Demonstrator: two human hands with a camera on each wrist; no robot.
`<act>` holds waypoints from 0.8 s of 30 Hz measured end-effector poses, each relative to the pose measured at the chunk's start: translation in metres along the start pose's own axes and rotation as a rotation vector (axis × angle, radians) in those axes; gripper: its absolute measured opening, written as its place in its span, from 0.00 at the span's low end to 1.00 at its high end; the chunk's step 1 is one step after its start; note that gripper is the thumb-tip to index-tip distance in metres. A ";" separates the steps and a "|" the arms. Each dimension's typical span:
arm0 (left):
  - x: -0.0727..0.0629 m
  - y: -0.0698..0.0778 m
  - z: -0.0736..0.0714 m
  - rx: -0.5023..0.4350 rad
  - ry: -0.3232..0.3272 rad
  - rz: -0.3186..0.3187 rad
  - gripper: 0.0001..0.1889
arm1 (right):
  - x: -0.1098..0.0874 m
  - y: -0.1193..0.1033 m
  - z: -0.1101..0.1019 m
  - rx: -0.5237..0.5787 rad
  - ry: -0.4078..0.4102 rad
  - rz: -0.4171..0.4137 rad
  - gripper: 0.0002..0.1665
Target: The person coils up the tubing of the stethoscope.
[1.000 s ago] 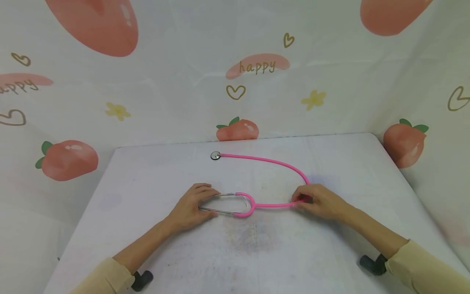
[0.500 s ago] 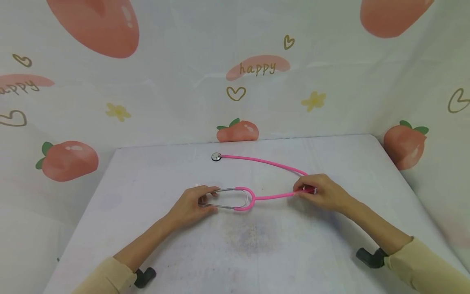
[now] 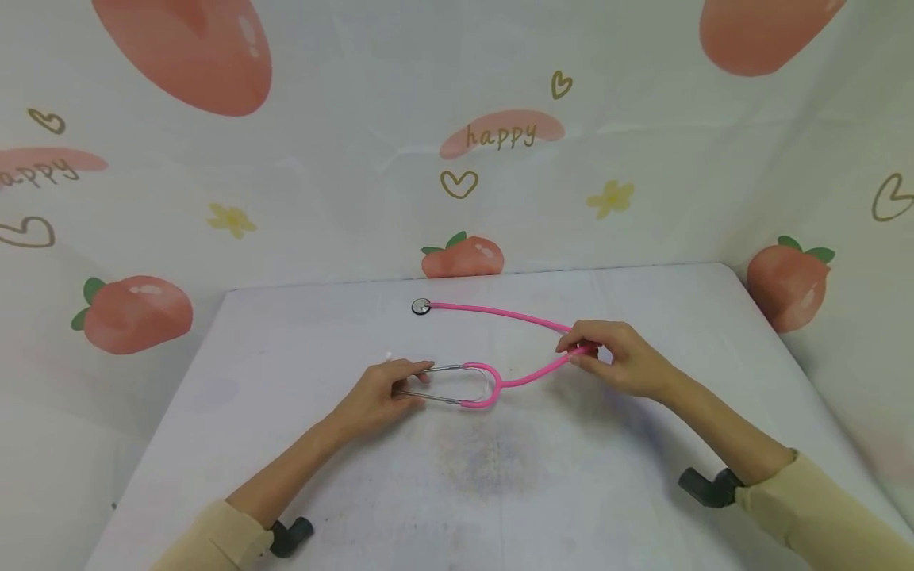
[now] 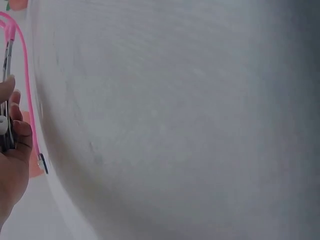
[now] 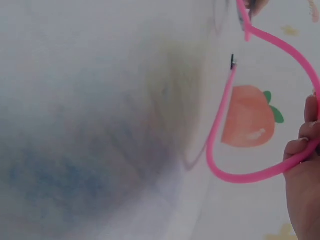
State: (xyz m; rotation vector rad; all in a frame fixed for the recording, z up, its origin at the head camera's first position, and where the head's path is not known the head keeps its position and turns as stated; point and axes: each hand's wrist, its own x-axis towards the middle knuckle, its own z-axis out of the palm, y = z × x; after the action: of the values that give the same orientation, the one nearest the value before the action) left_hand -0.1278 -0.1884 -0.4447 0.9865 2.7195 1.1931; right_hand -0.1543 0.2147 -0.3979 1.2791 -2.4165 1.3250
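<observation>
A stethoscope with pink tubing (image 3: 493, 310) and metal ear tubes stretches between both hands. My left hand (image 3: 382, 399) grips the metal ear tubes (image 3: 443, 398) near their ends; a white eartip (image 4: 3, 125) shows by the fingers in the left wrist view. My right hand (image 3: 624, 361) pinches the pink tubing where it bends, and the right wrist view shows that bend raised off the table, with a loop (image 5: 235, 177) hanging below the fingers. At the far end of the tubing, the round chest piece (image 3: 421, 306) lies near the back of the table.
The white table (image 3: 500, 507) has faint stains and rounded back corners. Behind and beside it hangs a white cloth (image 3: 343, 159) printed with peaches, hearts and flowers. Dark wrist-worn devices (image 3: 710, 487) stick out at the cuffs.
My right hand has lifted the tubing up off the table and moved a little away from me. The left hand has raised the ear tubes slightly. The chest piece stays nearly in place.
</observation>
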 end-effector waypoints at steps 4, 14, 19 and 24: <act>0.003 0.001 0.002 0.000 -0.014 -0.011 0.29 | 0.009 -0.004 -0.003 0.045 -0.012 0.020 0.22; 0.007 0.003 0.007 -0.025 -0.042 -0.007 0.28 | 0.027 -0.002 -0.003 0.078 0.044 -0.023 0.17; 0.006 0.005 0.010 -0.076 -0.059 -0.004 0.27 | 0.035 0.003 0.001 0.005 0.099 -0.069 0.19; 0.007 0.008 0.013 -0.101 -0.063 0.004 0.27 | 0.045 0.004 0.003 -0.005 0.099 -0.046 0.15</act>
State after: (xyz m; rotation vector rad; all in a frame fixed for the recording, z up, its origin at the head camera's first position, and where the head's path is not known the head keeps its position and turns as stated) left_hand -0.1261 -0.1718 -0.4466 0.9994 2.5834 1.2634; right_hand -0.1855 0.1856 -0.3819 1.2292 -2.3088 1.3368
